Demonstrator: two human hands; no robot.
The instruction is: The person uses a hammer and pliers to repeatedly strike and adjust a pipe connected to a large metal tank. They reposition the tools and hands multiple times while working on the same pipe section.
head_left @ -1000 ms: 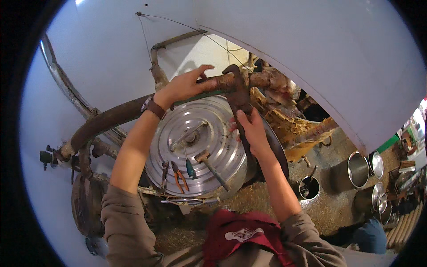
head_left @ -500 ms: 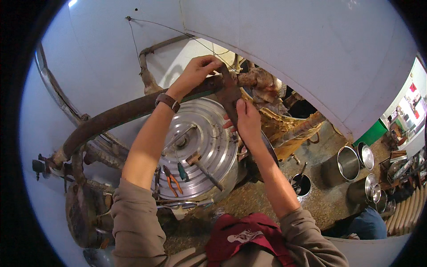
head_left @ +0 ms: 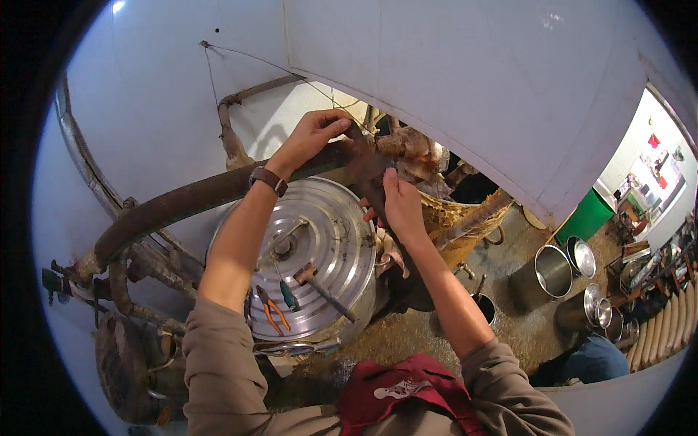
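A pale, smooth curved wall fills the upper half of the view, with a thin wire strung across it and an opening beneath where rusty pipework sits. The floor below is rough, speckled and brownish. A thick, dark rusty pipe sweeps from the lower left up toward the middle, where it meets a corroded cross-shaped fitting. The left hand curls over the top of that fitting with the fingers wrapped on it, a dark watch at the wrist; the right hand closes around the lower leg of the same fitting from below. Directly under the hands stands a large steel pot, shut with a shiny ribbed lid, so its contents cannot be seen. On the lid lie orange-handled pliers, a green-handled screwdriver and a hammer with a rusty head. To the right on the floor stand several smaller steel pots, open and seemingly bare inside, with loose lids beside them; a dark small bucket sits nearer the right forearm. A green bin stands farther right. A red cloth hangs at the person's chest.
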